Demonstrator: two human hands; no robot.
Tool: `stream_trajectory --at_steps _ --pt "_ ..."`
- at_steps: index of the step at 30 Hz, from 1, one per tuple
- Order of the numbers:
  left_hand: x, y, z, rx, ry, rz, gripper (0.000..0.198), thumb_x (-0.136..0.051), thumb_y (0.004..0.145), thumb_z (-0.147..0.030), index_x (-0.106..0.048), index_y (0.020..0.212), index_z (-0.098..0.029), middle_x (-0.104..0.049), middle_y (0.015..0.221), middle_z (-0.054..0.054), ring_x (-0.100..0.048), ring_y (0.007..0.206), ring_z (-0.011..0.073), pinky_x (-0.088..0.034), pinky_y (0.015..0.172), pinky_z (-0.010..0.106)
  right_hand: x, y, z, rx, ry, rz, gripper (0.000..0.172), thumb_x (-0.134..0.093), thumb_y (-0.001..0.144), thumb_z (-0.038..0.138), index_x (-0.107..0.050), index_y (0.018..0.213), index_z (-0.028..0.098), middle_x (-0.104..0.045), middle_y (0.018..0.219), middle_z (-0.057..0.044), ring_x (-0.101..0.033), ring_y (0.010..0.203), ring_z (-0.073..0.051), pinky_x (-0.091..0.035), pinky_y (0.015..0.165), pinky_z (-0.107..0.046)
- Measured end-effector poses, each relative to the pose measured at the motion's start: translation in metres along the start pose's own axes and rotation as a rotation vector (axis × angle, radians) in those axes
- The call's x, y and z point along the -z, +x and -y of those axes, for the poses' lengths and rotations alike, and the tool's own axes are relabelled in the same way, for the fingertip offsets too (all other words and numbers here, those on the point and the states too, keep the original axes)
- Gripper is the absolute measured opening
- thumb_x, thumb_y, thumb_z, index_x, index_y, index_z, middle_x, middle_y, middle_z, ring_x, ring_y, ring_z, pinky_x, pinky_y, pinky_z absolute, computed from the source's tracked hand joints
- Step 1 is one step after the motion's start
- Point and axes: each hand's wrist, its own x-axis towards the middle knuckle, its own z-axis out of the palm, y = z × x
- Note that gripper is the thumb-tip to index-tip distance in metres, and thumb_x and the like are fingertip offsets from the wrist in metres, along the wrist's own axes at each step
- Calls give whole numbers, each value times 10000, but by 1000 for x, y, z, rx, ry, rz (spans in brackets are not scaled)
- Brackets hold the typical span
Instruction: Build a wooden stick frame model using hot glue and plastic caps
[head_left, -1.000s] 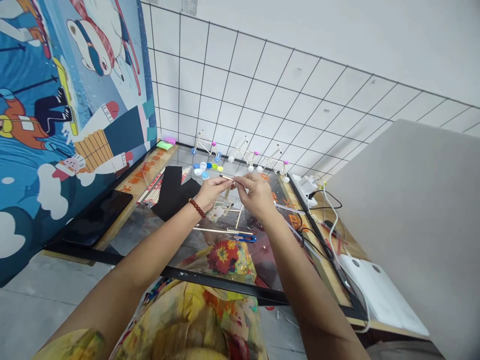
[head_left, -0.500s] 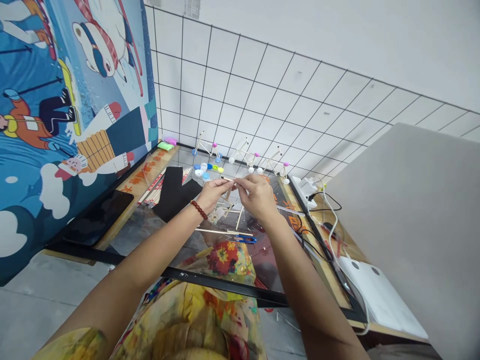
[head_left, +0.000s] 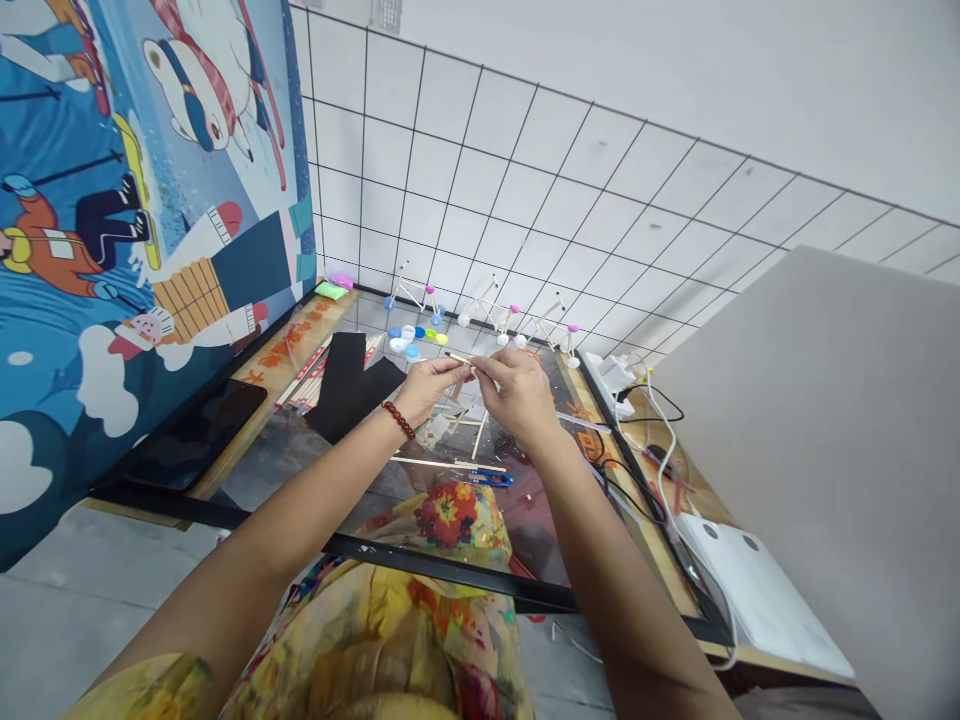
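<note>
Both of my hands meet above the glass-topped table. My left hand, with a red bead bracelet on the wrist, pinches one end of a thin wooden stick. My right hand pinches the same stick from the other side. Under the hands stands a small frame of joined sticks. A long loose stick and blue-handled snips lie on the glass nearer to me.
Stick-and-clay models and coloured caps line the tiled back wall. A black sheet and a bundle of sticks lie to the left, a dark tablet further left. White cables and a power strip sit to the right.
The hands have hardly moved; they stay pinched on the stick, shifting only slightly as the view drifts.
</note>
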Motion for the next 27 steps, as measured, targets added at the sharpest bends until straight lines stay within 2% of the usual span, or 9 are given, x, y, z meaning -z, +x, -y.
stream_trajectory --at_steps 13,24,27 --pt "-1 -2 -6 26 -22 -8 274 -825 598 -394 -746 695 -150 -699 715 55 -619 774 175 -434 829 338 6 3 4 -8 14 42 256 -488 919 230 -727 1012 239 -656 861 -67 -564 816 -203 -353 713 -307" --pt "2 -3 -5 51 0 46 296 -805 628 -414 -750 748 -150 -685 720 46 -593 729 153 -425 724 299 6 4 3 -7 7 51 255 -496 914 235 -721 1035 232 -660 872 -67 -570 824 -202 -370 744 -310" --pt "0 -4 -5 60 -15 27 303 -784 652 -438 -744 738 -151 -677 712 43 -593 718 150 -423 718 296 7 5 4 -5 0 60 254 -495 910 224 -723 1020 232 -663 868 -65 -572 820 -204 -371 737 -311"
